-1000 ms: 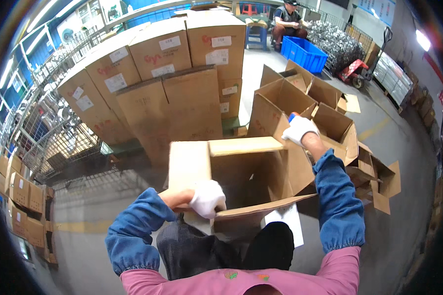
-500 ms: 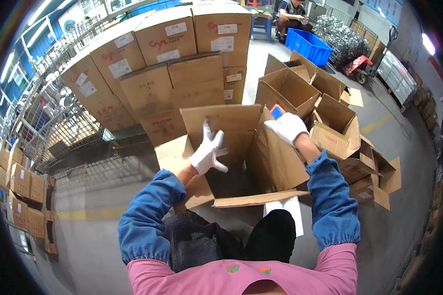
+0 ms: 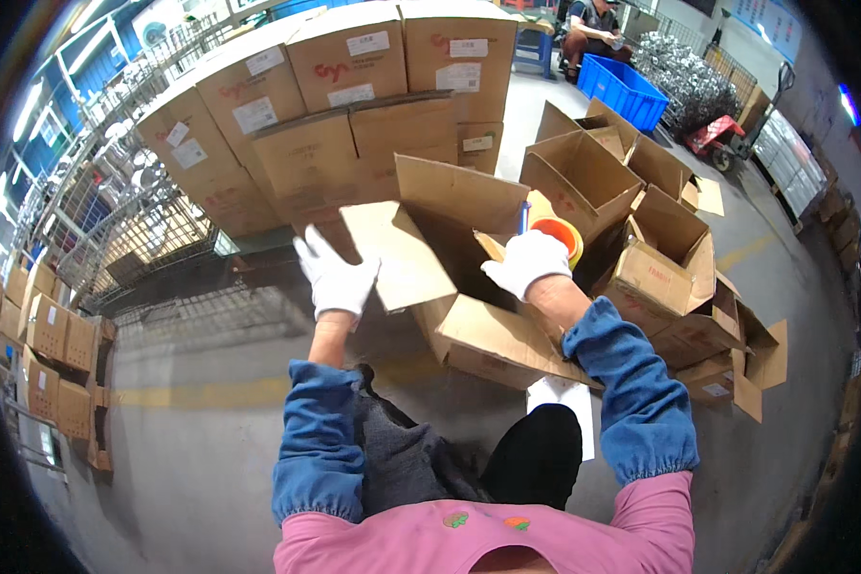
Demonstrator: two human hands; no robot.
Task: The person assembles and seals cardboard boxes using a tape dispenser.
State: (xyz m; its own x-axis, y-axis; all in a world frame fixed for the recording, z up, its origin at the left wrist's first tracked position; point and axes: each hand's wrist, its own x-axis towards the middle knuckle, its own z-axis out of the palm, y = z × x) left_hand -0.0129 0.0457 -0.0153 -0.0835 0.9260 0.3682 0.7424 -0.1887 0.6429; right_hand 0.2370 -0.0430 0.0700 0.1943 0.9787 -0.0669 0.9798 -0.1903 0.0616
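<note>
An open cardboard box [image 3: 493, 330] stands in front of my knees with its flaps spread. My right hand [image 3: 529, 263], in a white glove, is closed on a tape dispenser [image 3: 572, 233] with an orange core and a blue part, over the box's right side. My left hand [image 3: 337, 275], also gloved in white, is outside the box beside its left flap [image 3: 397, 253]. Its fingers are spread and hold nothing; I cannot tell whether it touches the flap. The box's floor is mostly hidden.
Stacked closed cartons [image 3: 349, 67] stand ahead, with folded cardboard leaning on them. Several open boxes [image 3: 655, 273] crowd the right. A wire cage [image 3: 143, 239] is at the left. Farther back are a blue crate [image 3: 622, 91], a red pallet jack [image 3: 716, 136] and a seated person [image 3: 593, 36].
The box has turned and tilted, its left flap now swung outward. My left hand has moved from over the opening to the left outside. My right hand has come lower and nearer, with the tape dispenser.
</note>
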